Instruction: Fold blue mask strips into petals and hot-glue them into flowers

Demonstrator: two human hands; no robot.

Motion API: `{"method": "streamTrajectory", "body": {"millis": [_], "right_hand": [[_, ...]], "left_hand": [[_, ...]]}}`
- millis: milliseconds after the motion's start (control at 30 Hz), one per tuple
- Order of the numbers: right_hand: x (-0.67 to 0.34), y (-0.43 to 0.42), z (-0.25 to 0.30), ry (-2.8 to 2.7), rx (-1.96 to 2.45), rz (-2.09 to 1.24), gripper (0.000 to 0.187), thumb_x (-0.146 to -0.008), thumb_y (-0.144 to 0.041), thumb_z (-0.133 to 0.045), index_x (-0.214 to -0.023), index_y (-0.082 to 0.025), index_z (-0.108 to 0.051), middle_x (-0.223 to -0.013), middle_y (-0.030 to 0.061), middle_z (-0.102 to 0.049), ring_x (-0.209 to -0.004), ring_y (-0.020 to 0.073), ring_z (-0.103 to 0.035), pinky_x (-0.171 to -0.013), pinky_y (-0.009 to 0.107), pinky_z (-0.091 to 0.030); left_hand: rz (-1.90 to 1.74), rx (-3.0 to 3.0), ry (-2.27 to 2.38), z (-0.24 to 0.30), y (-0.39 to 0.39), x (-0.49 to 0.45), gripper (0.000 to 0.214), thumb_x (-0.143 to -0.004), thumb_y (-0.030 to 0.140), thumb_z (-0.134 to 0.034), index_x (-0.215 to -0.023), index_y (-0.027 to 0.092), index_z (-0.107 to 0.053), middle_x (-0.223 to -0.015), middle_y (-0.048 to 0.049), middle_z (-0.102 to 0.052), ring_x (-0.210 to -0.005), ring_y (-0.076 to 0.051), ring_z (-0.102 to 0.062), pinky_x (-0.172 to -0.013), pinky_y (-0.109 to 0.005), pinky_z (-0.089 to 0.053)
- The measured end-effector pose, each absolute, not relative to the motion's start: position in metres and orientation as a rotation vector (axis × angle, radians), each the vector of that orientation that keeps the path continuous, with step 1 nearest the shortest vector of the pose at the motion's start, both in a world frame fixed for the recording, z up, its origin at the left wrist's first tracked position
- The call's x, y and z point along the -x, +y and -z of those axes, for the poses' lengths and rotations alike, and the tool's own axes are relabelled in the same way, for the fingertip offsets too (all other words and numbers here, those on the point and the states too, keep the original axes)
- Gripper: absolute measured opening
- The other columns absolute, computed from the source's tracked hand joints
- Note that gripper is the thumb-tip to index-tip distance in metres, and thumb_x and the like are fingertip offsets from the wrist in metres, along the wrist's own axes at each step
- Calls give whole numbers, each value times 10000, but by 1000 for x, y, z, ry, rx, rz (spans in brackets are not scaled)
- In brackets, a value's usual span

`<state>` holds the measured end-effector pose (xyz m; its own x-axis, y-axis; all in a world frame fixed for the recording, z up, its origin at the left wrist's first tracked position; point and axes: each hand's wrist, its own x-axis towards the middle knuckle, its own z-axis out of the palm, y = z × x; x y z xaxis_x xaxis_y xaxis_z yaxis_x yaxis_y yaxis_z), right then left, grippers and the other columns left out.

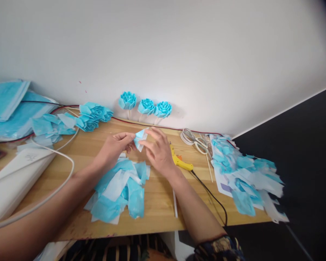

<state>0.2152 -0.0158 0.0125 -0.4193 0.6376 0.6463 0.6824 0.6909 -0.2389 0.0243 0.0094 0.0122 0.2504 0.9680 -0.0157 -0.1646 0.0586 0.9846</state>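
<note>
Left fingers (128, 138) and right fingers (149, 145) pinch a blue-white scrap (140, 138), its left edge partly hidden.

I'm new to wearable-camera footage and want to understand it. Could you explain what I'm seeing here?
There's no machine: you see a person's bare left hand and right hand. The single picture comes from a camera on that person's head, looking forward and down. The left hand's grip pinches a small blue-and-white piece; the right hand's fingertips are at its other side. On the wooden table lie a loose pile of similar pieces and a yellow glue gun. Three blue flowers on pale sticks are beside the wall.
</note>
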Motion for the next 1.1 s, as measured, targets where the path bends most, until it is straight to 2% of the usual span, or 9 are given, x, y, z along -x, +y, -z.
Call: {"method": "streamTrajectory", "body": {"millis": [133, 333, 600, 967, 1100], "right_hand": [[-213, -17, -11, -2185, 984, 76, 318, -928, -140, -557, -1038, -388, -723, -1360, -9, -593, -1392, 236, -411, -1141, 490, -378], [-216, -13, -8, -2104, 893, 132, 185, -928, -197, -605, -987, -306, -742, -1344, 55, -593, -1359, 238, -435, -1104, 480, -422], [-215, -14, -10, -2023, 1012, -59, 161, -925, -242, -615, -968, -313, -753, -1348, 46, -602, -1328, 254, -474, -1102, 529, -392], [-208, -20, -11, -1830, 1048, -322, 87, -892, -247, -658, -895, -290, -734, -1289, 47, -629, -1269, 230, -530, -1021, 441, -464], [-207, -21, -12, -1739, 1052, -400, 47, -880, -252, -671, -879, -265, -716, -1251, 63, -640, -1205, 219, -575, -1027, 420, -449]], "left_hand": [[-1084, -1161, 927, -11, 8, -26, 311, -797, 441, -709, -691, 150, -688, -594, 7, -620, -484, -89, -473, -484, -223, -363], [-1072, -1170, 910, -13, 7, -26, 308, -804, 439, -702, -704, 148, -699, -621, -21, -668, -508, -104, -510, -508, -233, -399], [-1077, -1204, 899, -21, 4, -27, 301, -776, 449, -721, -704, 156, -710, -651, -22, -675, -523, -107, -518, -514, -233, -419], [-1095, -1245, 964, -18, 3, -29, 295, -753, 448, -726, -684, 163, -693, -631, -10, -658, -498, -100, -490, -497, -230, -399], [-1080, -1253, 984, -18, 3, -29, 288, -763, 442, -723, -691, 166, -687, -636, 3, -635, -494, -92, -481, -488, -221, -379]]}}
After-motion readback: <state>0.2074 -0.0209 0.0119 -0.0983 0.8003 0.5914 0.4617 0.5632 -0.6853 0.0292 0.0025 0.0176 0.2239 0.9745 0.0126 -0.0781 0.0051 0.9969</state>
